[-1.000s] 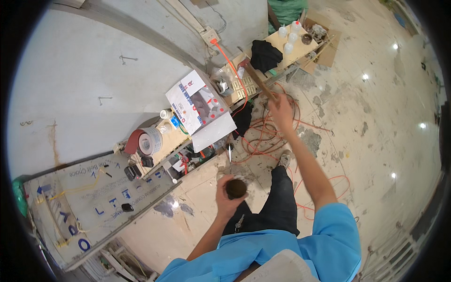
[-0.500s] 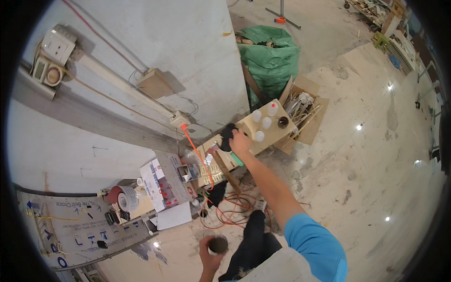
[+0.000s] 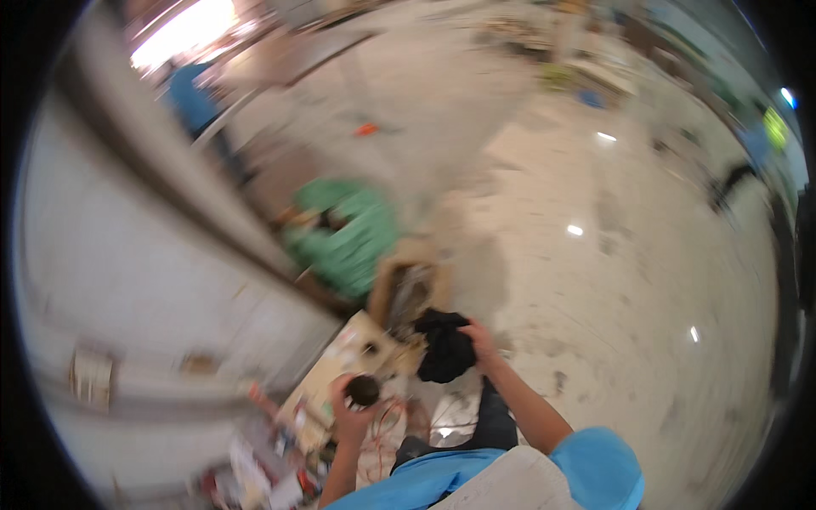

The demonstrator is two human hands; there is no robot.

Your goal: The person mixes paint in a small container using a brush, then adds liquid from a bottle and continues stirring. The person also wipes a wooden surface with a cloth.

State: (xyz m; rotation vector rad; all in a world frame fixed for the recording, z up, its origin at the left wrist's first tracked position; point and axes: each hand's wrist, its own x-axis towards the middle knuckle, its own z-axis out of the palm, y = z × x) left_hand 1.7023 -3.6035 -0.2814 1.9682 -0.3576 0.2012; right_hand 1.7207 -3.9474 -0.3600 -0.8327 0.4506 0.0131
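Motion blur softens nearly everything: the green sack (image 3: 344, 242) shows smeared folds, and the worktop (image 3: 368, 325) below it is streaky. Above and left of the sack, a bright opening (image 3: 183, 34) burns out to white. To the sack's right, small glare spots (image 3: 575, 230) shine on the pale floor (image 3: 527, 289), with a bluish-white light (image 3: 788, 98) farther out. Left of the sack, the greyer wall (image 3: 127, 229) bows with the fisheye, whose rim falls to black.

The person wears a bright blue shirt (image 3: 450, 473) with a short right sleeve (image 3: 600, 466), and dark trousers (image 3: 495, 418). Over the shirt appears a pale, rounded piece (image 3: 514, 486), its kind unclear.
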